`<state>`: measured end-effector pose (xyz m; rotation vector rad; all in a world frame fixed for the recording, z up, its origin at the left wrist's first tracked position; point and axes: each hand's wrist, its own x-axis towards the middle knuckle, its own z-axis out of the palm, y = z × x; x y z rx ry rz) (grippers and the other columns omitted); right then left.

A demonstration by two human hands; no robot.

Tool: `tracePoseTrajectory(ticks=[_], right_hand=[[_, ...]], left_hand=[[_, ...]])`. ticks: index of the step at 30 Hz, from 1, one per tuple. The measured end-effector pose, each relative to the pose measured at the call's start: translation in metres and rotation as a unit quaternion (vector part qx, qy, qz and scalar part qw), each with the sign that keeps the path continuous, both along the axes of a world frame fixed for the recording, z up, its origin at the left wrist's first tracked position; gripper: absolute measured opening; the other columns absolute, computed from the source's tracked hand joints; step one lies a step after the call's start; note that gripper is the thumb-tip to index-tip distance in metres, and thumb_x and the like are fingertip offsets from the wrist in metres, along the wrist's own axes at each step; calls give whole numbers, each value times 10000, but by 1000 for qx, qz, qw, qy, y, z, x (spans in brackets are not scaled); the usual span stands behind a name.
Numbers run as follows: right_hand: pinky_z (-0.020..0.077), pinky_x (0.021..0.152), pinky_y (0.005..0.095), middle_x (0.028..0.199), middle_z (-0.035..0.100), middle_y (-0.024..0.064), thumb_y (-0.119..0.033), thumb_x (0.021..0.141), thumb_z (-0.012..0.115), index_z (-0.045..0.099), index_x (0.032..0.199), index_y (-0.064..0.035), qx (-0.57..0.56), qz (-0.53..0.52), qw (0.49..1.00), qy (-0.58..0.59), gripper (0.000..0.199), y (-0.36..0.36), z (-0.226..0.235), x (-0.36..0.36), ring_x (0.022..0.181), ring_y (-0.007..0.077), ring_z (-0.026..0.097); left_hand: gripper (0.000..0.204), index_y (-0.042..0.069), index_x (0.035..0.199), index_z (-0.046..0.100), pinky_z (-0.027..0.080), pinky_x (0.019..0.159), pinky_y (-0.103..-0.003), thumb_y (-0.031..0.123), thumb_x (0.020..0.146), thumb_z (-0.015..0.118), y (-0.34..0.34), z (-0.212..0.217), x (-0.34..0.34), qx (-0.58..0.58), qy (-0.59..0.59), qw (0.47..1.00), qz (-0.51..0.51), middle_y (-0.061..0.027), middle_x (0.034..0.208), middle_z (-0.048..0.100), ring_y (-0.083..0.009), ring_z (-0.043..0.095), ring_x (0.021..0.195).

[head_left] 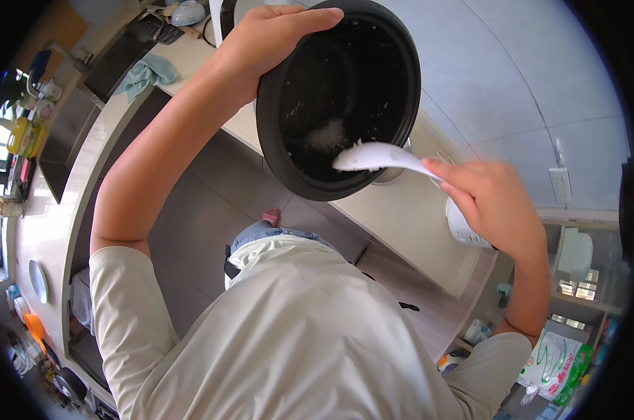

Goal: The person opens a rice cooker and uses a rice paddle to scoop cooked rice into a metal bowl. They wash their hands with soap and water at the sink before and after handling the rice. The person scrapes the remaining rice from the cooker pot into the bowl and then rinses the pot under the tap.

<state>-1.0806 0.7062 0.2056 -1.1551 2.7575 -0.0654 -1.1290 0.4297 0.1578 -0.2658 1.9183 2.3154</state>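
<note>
My left hand (278, 35) grips the rim of a black rice cooker pot (271, 133), thumb over the edge. The pot is tilted so its dark inside faces me. A small clump of white rice (329, 134) lies in it, with loose grains stuck to the wall. In my right hand (481, 199), fingers closed round its handle, is a white rice paddle (376, 157). The paddle's head is over the pot's near rim, with some grains on its tip; whether it touches the pot I cannot tell.
Below the pot runs a pale countertop (408, 224) with a white appliance (464, 227), partly hidden by my right hand. A green cloth (149, 73) hangs near the sink (68, 140) at left. Shelves with a plastic package (551, 367) stand at lower right. A socket (560, 185) is on the wall.
</note>
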Motion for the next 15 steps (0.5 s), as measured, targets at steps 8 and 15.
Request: tracePoseTrajectory(ticks=[8,15], right_hand=[[394,546,364,639,544,113,-83,792,563,623,1056,-90,57,-28,998,21,271,5,-42,-14,570,281,500],[406,541,379,645,555,118,-119,808,560,620,1054,-122,46,-58,997,16,253,22,4,-22,595,282,530]], left_hand=[[275,-6,891,631,517,570,-235,258,813,629,18,-14,-26,32,38,998,-34,-79,772,644,-129,623,627],[251,-20,884,633,505,534,-246,225,836,606,34,-9,-45,52,-26,996,-62,-103,767,645,-156,616,601]])
